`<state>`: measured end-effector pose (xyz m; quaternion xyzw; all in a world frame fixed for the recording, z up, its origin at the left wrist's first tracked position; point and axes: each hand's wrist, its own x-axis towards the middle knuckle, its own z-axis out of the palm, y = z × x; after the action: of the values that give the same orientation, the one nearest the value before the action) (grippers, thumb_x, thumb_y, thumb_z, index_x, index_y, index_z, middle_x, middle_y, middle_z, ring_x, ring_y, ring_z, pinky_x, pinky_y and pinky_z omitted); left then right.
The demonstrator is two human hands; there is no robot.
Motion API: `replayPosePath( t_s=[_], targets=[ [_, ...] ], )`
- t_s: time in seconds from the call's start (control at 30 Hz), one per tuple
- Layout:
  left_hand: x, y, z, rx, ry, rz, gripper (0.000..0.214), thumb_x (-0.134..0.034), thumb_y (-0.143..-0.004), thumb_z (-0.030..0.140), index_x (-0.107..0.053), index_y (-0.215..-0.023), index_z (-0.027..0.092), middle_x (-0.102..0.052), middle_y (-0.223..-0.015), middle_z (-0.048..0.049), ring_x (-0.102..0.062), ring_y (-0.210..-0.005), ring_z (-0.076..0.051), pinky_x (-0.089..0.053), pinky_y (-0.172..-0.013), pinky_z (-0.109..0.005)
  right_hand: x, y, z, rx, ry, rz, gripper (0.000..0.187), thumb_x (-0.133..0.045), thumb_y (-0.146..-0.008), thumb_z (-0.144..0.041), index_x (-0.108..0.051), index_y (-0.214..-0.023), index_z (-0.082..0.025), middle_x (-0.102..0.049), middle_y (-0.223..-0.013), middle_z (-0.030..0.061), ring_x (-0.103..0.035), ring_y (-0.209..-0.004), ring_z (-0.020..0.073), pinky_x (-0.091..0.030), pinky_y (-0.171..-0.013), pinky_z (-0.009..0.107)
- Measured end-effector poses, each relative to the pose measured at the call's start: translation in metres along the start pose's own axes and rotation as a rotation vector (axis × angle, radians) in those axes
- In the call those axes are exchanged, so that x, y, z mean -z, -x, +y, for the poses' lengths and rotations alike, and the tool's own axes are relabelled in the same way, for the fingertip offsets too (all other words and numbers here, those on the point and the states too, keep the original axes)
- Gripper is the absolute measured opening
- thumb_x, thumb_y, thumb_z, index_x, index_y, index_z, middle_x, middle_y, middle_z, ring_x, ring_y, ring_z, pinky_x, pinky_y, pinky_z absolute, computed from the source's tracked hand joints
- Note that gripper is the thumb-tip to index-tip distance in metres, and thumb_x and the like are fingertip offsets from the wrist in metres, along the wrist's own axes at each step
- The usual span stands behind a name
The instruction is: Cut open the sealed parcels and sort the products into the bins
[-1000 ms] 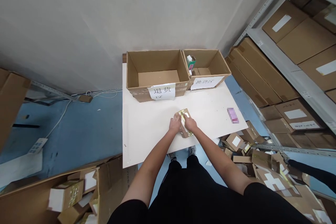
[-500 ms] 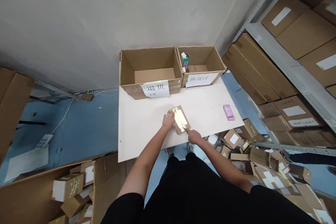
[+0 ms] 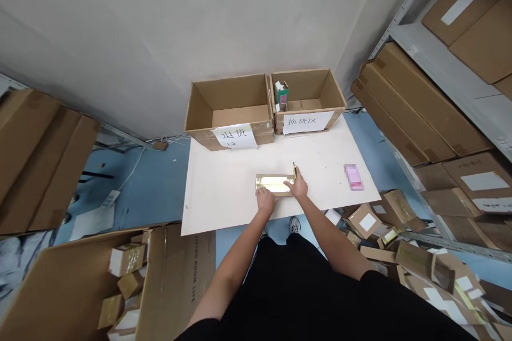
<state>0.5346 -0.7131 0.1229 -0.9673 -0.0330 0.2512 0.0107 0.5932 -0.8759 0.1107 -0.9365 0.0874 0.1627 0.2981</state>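
A small taped cardboard box (image 3: 272, 183) with a shiny white label lies lengthwise across the white table (image 3: 224, 186), near its front edge. My left hand (image 3: 266, 201) grips the box at its front left, fingers bent over the top. At the right end, my right hand (image 3: 297, 186) is closed around a yellow and black utility knife (image 3: 295, 172), which points away from me. Its thumb and fingers also touch the box.
Behind stand two open cartons with handwritten signs, a larger one (image 3: 229, 139) and a smaller one (image 3: 334, 117) holding a green box (image 3: 281, 94). A pixelated pink item (image 3: 354, 177) lies at the right. Boxes crowd the floor and the shelf (image 3: 440, 53).
The small box has turned from slanting to lying crosswise. My right hand has moved from its near edge to its right end, and the knife now points away from me.
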Motion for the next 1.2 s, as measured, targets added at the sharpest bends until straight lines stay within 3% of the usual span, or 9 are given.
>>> replayPosePath(
  t_s=[0.1, 0.23, 0.37, 0.47, 0.6, 0.93, 1.13, 1.2],
  targets=[
    [0.007, -0.006, -0.006, 0.000, 0.015, 0.031, 0.065, -0.055, -0.101, 0.046, -0.051, -0.157, 0.014, -0.057, -0.149, -0.0260, -0.046, -0.143, -0.045, -0.047, -0.110, -0.056, 0.004, -0.018, 0.008, 0.047, -0.108, -0.033, 0.091, -0.073, -0.093, -0.049, -0.027, -0.168, -0.023, -0.067, -0.142, 0.0146, -0.069, -0.122, 0.0301, -0.054, -0.099, 0.037],
    [0.013, -0.019, -0.016, -0.179, 0.049, 0.041, 0.068, -0.049, -0.102, 0.031, -0.032, -0.168, 0.035, -0.031, -0.175, -0.0104, -0.025, -0.161, -0.037, -0.047, -0.114, -0.056, 0.018, -0.020, 0.036, -0.054, -0.530, -0.099, 0.064, -0.050, -0.103, -0.050, -0.036, -0.158, -0.021, -0.077, -0.110, 0.0064, -0.076, -0.093, 0.0221, -0.059, -0.083, 0.033],
    [0.003, -0.020, -0.014, -0.214, 0.043, -0.001, 0.074, -0.043, -0.103, 0.029, -0.016, -0.171, 0.043, -0.024, -0.179, -0.0072, -0.016, -0.164, -0.038, -0.044, -0.114, -0.066, 0.031, -0.007, 0.066, -0.131, -0.843, -0.293, 0.035, -0.059, -0.100, -0.043, -0.050, -0.128, -0.023, -0.074, -0.090, 0.0009, -0.075, -0.071, 0.0167, -0.058, -0.064, 0.025],
    [-0.005, -0.018, -0.013, -0.200, 0.027, -0.006, 0.074, -0.042, -0.104, 0.029, -0.013, -0.171, 0.043, -0.021, -0.179, -0.0075, -0.015, -0.164, -0.037, -0.045, -0.113, -0.066, 0.036, -0.002, 0.077, -0.202, -0.808, -0.420, 0.022, -0.060, -0.102, -0.042, -0.050, -0.110, -0.024, -0.063, -0.068, -0.0062, -0.066, -0.051, 0.0135, -0.053, -0.052, 0.022],
    [-0.008, -0.019, -0.013, -0.187, 0.008, -0.017, 0.072, -0.044, -0.106, 0.035, -0.014, -0.171, 0.045, -0.019, -0.180, -0.0070, -0.015, -0.165, -0.037, -0.048, -0.110, -0.062, 0.034, -0.003, 0.075, -0.202, -0.720, -0.486, 0.022, -0.052, -0.108, -0.044, -0.049, -0.098, -0.024, -0.052, -0.054, -0.0100, -0.053, -0.039, 0.0103, -0.045, -0.043, 0.018],
    [-0.004, -0.022, -0.015, -0.190, 0.009, -0.060, 0.073, -0.049, -0.106, 0.039, -0.016, -0.170, 0.047, -0.020, -0.180, -0.0058, -0.015, -0.165, -0.037, -0.049, -0.110, -0.061, 0.034, 0.010, 0.074, -0.167, -0.664, -0.519, 0.030, -0.055, -0.107, -0.046, -0.046, -0.088, -0.024, -0.050, -0.053, -0.0094, -0.047, -0.037, 0.0090, -0.040, -0.041, 0.018],
    [-0.001, -0.022, -0.015, -0.205, 0.016, -0.058, 0.073, -0.048, -0.105, 0.036, -0.016, -0.171, 0.044, -0.017, -0.180, -0.0054, -0.014, -0.164, -0.038, -0.052, -0.107, -0.060, 0.043, 0.028, 0.097, -0.167, -0.571, -0.569, 0.034, -0.065, -0.102, -0.048, -0.047, -0.084, -0.024, -0.050, -0.052, -0.0085, -0.045, -0.036, 0.0096, -0.038, -0.039, 0.020],
    [0.002, -0.023, -0.015, -0.206, 0.021, -0.059, 0.074, -0.050, -0.104, 0.036, -0.019, -0.171, 0.043, -0.019, -0.180, -0.0057, -0.016, -0.164, -0.038, -0.052, -0.107, -0.059, 0.040, 0.038, 0.104, -0.196, -0.631, -0.493, 0.034, -0.060, -0.103, -0.049, -0.046, -0.085, -0.025, -0.051, -0.053, -0.0086, -0.047, -0.038, 0.0101, -0.039, -0.039, 0.019]
  ],
)
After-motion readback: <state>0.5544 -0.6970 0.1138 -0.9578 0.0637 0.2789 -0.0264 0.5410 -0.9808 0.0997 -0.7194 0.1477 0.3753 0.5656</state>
